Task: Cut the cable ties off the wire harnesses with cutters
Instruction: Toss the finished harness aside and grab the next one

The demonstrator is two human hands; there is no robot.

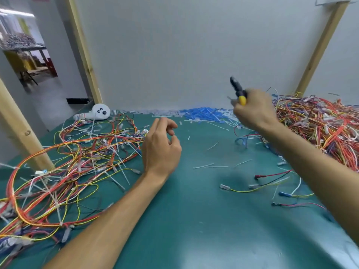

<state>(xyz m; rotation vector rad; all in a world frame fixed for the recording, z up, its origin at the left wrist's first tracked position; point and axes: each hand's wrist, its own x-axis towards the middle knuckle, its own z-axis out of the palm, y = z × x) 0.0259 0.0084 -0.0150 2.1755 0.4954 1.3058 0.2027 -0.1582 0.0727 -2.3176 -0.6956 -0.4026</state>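
Between cuts: right grip (254, 111) clasps the cutters (238, 90); left grip (161, 144) hovers empty, loosely curled. Next we seize a tied harness (77, 162) beside it.

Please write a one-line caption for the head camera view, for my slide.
Right hand grips yellow-handled cutters above the green mat, empty left hand hovering, tangled wire harnesses on both sides.

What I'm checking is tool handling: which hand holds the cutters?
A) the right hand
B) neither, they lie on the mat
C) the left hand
A: the right hand grips the yellow-handled cutters, raised beside the wire pile, while the left hand holds nothing.
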